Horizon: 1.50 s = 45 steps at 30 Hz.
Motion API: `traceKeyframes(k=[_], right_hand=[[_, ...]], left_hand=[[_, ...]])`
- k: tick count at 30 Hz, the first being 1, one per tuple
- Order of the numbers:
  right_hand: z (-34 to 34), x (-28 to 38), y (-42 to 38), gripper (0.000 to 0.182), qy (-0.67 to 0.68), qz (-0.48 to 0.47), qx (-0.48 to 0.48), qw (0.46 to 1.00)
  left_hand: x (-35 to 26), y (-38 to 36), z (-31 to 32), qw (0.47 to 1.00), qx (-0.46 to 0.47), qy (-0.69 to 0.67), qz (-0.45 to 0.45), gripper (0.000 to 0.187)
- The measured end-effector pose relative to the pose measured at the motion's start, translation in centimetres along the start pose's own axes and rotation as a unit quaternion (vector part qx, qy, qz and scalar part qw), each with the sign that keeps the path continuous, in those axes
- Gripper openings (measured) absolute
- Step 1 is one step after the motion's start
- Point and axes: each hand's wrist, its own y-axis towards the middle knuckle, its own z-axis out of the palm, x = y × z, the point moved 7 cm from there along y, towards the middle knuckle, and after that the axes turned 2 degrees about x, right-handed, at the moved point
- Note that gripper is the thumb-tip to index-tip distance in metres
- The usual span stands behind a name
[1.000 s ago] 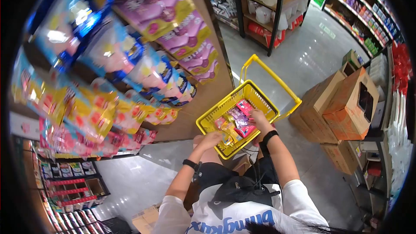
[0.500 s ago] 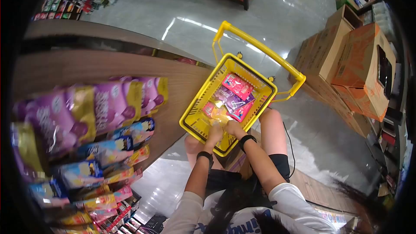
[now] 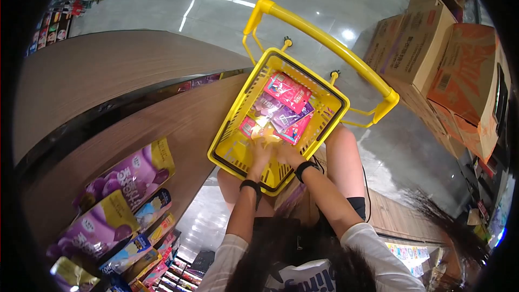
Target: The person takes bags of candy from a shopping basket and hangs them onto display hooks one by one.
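Both of my hands reach down into a yellow shopping basket [image 3: 226,124]. My left hand [image 3: 260,152] and my right hand [image 3: 285,153] are close together near its front side, fingers closed on a shiny yellow packet [image 3: 265,131]. Glare hides part of this packet and the fingertips. Just beyond, a pink snack packet [image 3: 288,92], a purple packet [image 3: 292,117] and more pink and purple packets lie overlapping on the basket floor. The basket's long yellow handle [image 3: 330,40] leans away from me.
On the left, a wooden shelf unit [image 3: 108,65] holds hanging purple candy bags [image 3: 130,176] and blue snack bags [image 3: 127,254]. Cardboard boxes [image 3: 416,43] are stacked at the right. My knees [image 3: 346,157] flank the basket, and a thin black cable [image 3: 368,194] hangs beside the right one.
My view has shifted, so the basket looks larger and nearer and the hanging bags sit lower. Both hands remain in the basket at the yellow packet.
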Motion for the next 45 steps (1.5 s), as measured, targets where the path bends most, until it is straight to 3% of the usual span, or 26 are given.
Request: traceKeyframes(k=[3,5,8,9,11,15,18,21,23,26,28,29,31,32,35,38,39,42,43,45], right_hand=[[0.3,-0.6,0.4,0.037,0.015,0.006,0.029,0.999],[2.2,-1.9,2.0,0.038,0.013,-0.016,0.036,0.999],[-0.8,-0.5,0.0,0.038,0.081,0.039,0.034,0.995],[-1.0,-0.3,0.1,0.038,0.08,0.013,0.03,0.996],[-1.1,-0.3,0.2,0.039,0.079,-0.04,0.022,0.996],[-3.8,1.2,-0.9,0.04,0.024,0.032,0.03,0.999],[-5.7,3.4,-2.6,0.041,-0.018,0.05,0.002,0.999],[-6.3,5.7,-3.9,0.043,-0.043,0.004,-0.059,0.997],[-6.6,7.1,-4.8,0.043,-0.043,-0.004,-0.107,0.993],[-8.6,10.4,-6.8,0.053,-0.009,-0.082,-0.153,0.985],[-11.1,15.0,-11.6,0.044,-0.014,-0.197,-0.225,0.954],[-12.1,16.9,-13.9,0.042,-0.022,-0.263,-0.267,0.927],[-13.5,19.9,-17.8,0.032,-0.037,-0.377,-0.34,0.861],[-14.1,21.1,-18.8,0.03,-0.014,-0.365,-0.302,0.881],[-16.0,24.9,-23.9,0.028,0.07,-0.333,-0.228,0.912],[-16.7,27.1,-27.8,0.033,0.141,-0.323,-0.133,0.926],[-16.7,28.1,-29.3,0.035,0.174,-0.344,-0.108,0.916],[-16.0,31.6,-34.9,0.034,0.227,-0.375,-0.029,0.898],[-15.6,32.5,-36.1,0.033,0.214,-0.396,-0.013,0.893],[-14.3,34.3,-38.5,0.032,0.193,-0.418,0.01,0.888]], left_hand=[[-3.9,-1.3,-1.8,0.943,0.053,-0.302,-0.132,0.048],[-4.7,-1.6,-2.1,0.923,0.087,-0.338,-0.164,0.051],[-3.3,-1.3,-2.0,0.894,0.095,-0.393,-0.194,0.05],[-2.3,-1.2,-1.8,0.884,0.091,-0.411,-0.203,0.049],[-1.1,-1.0,-1.7,0.894,0.101,-0.402,-0.168,0.045],[-3.0,-1.6,-3.3,0.937,0.139,-0.278,-0.161,0.037],[-10.2,-5.2,-6.2,0.935,0.202,-0.264,-0.121,0.035],[-7.7,-4.7,-4.4,0.929,0.232,-0.288,-0.003,0.034],[-12.2,-8.4,-7.2,0.946,0.183,-0.256,0.079,0.033],[-15.0,-12.1,-11.4,0.959,0.117,-0.167,0.195,0.032],[-16.1,-14.4,-13.7,0.947,0.042,-0.134,0.288,0.03],[-15.8,-16.2,-14.9,0.947,-0.004,-0.162,0.278,0.03],[-20.0,-22.8,-18.1,0.928,0.057,-0.286,0.232,0.031],[-21.6,-25.8,-19.6,0.91,0.089,-0.346,0.212,0.034],[-24.4,-32.5,-24.6,0.885,0.054,-0.344,0.309,0.035],[-24.1,-38.2,-30.2,0.859,-0.184,-0.286,0.384,0.038],[-23.3,-39.1,-31.7,0.845,-0.284,-0.211,0.4,0.041],[-22.0,-41.3,-33.3,0.829,-0.301,-0.238,0.408,0.044],[-21.8,-41.4,-33.0,0.807,-0.236,-0.34,0.421,0.043],[-22.1,-43.4,-33.3,0.791,-0.179,-0.392,0.433,0.044]])
